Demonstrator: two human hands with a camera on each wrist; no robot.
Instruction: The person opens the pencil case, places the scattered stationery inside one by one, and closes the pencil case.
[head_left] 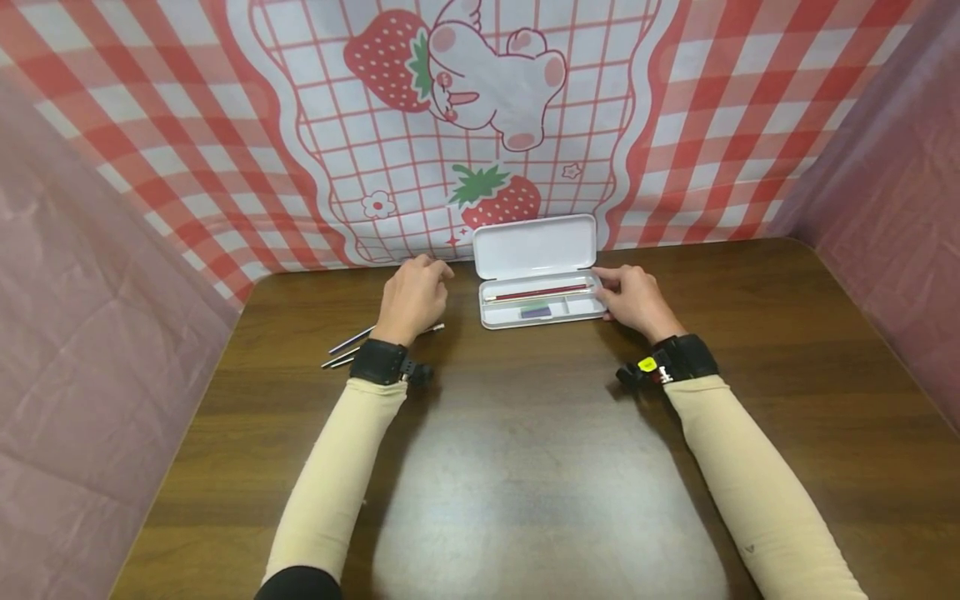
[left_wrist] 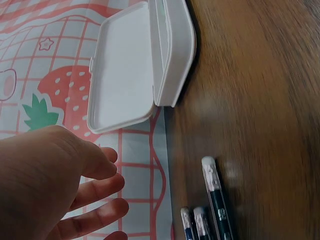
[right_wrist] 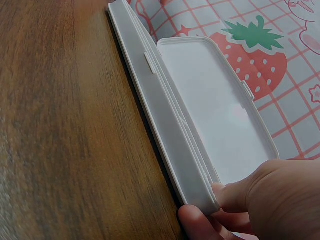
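A white pencil case (head_left: 487,317) lies open at the table's far edge, its lid (head_left: 536,247) raised against the cloth. Inside are a red pencil (head_left: 540,293) and, in a lower compartment, a small green-and-purple block (head_left: 536,312), perhaps an eraser. My right hand (head_left: 636,298) pinches the case's right end, thumb at the rim and fingers around the end wall (right_wrist: 200,195). To the left of the case, my left hand (head_left: 414,298) hovers with loosely bent fingers (left_wrist: 100,192), holding nothing. Several dark pencils (left_wrist: 218,202) with white eraser tips lie beneath it, partly hidden.
The brown wooden table (head_left: 540,450) spreads out in front of the case. A red-and-white checked cloth (head_left: 705,108) with strawberries hangs behind it. Pink curtains (head_left: 892,167) flank both sides. A wrist camera (head_left: 636,375) juts from the right wrist.
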